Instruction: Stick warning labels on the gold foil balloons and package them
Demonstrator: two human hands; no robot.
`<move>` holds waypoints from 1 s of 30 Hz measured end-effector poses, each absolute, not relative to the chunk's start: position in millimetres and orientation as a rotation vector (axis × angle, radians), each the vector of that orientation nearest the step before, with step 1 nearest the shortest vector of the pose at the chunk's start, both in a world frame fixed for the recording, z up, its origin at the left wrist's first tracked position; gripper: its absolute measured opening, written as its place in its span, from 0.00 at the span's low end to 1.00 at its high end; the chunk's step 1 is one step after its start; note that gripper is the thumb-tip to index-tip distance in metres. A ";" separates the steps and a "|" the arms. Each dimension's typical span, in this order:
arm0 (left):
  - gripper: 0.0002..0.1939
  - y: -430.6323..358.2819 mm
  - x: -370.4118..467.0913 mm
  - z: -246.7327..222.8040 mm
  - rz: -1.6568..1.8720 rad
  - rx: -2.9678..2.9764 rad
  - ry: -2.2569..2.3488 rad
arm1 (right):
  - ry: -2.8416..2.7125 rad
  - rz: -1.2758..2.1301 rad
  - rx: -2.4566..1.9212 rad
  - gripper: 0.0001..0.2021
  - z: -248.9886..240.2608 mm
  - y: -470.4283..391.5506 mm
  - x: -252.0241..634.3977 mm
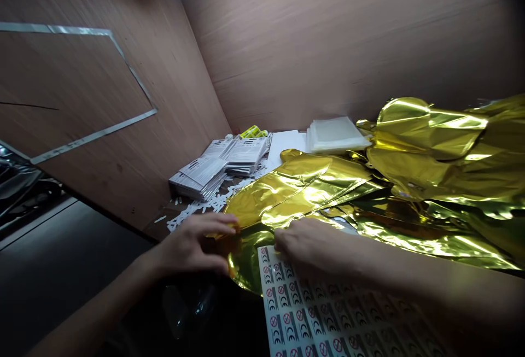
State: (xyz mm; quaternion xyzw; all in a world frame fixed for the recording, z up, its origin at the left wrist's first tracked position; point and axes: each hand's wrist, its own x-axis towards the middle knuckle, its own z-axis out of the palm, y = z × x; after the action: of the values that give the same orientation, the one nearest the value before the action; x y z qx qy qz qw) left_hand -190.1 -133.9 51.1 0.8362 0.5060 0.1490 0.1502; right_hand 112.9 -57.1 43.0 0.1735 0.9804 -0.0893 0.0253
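My left hand [191, 242] is at the near left edge of a gold foil balloon [250, 253]. Its fingers and thumb are stretched apart, with the fingertips by the shiny foil. My right hand [305, 243] is closed, knuckles up, over the foil and the top corner of a sticker sheet [283, 302]. What its fingers hold, if anything, is hidden beneath it. Rows of small labels with CE marks and red crossed-out signs cover the sheet, which lies under my right forearm. More flat gold foil balloons [426, 133] are heaped to the right.
Stacks of printed white packets [199, 176] stand at the back left, with a yellow label strip [253, 132] behind them. White paper scraps [217, 201] are scattered in front. A stack of clear plastic bags [336, 134] lies against the wooden back panel [328, 45]. A side panel [176, 144] rises at left.
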 end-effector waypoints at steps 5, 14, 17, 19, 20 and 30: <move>0.34 -174.8 -166.4 22.4 0.427 2.819 1.035 | 3.033 -0.439 0.541 0.13 46.3 -48.9 117.6; 0.09 -174.3 -160.5 46.7 0.849 2.684 1.192 | 3.096 -0.758 0.631 0.17 85.1 -31.8 130.9; 0.04 -156.1 -157.0 71.7 0.821 2.466 1.395 | 3.230 -0.950 0.859 0.18 110.2 -23.5 144.9; 0.06 -140.4 -150.8 86.7 0.730 2.355 1.510 | 3.337 -1.049 1.053 0.18 126.7 -16.4 158.0; 0.06 -132.2 -147.1 92.4 0.663 2.320 1.565 | 3.377 -1.074 1.143 0.19 134.2 -13.0 165.1; 0.19 -72.3 -125.4 95.0 0.267 2.208 1.540 | 3.107 -0.857 0.265 0.13 159.1 -55.1 175.8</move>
State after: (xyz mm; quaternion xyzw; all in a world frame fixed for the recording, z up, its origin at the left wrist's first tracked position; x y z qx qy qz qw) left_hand -125.4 -72.3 95.0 0.7968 0.5559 0.0963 0.2166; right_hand 175.8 -55.1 159.1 0.0819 0.9597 -0.2648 -0.0461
